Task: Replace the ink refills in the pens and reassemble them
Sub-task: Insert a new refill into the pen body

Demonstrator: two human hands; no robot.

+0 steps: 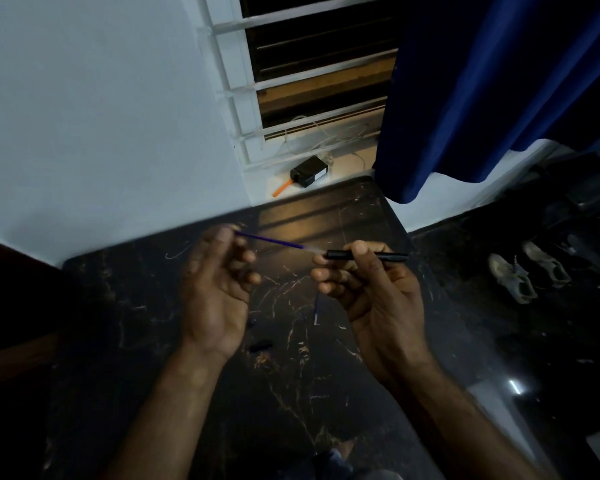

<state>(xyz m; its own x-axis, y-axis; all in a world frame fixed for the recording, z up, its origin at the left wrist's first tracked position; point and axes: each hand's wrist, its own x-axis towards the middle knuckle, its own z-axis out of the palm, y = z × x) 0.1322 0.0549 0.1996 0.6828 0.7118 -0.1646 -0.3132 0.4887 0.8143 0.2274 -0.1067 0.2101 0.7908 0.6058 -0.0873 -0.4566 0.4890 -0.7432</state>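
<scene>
My left hand (219, 282) pinches the far end of a thin purple ink refill (274, 241) between thumb and fingertips. The refill's clear near end meets the open mouth of a black pen barrel (368, 255), which my right hand (371, 289) holds level between thumb and fingers. Both hands hover above a black marbled table (291, 393). On the table below them lie another refill (316, 311), a small black pen part (260, 346) and a smaller dark piece (252, 323).
A white wall and a barred window rise behind the table. A black box (309, 172) with an orange piece and white cables sits on the sill. A blue curtain (482, 91) hangs at right. Shoes (527, 271) lie on the dark floor at right.
</scene>
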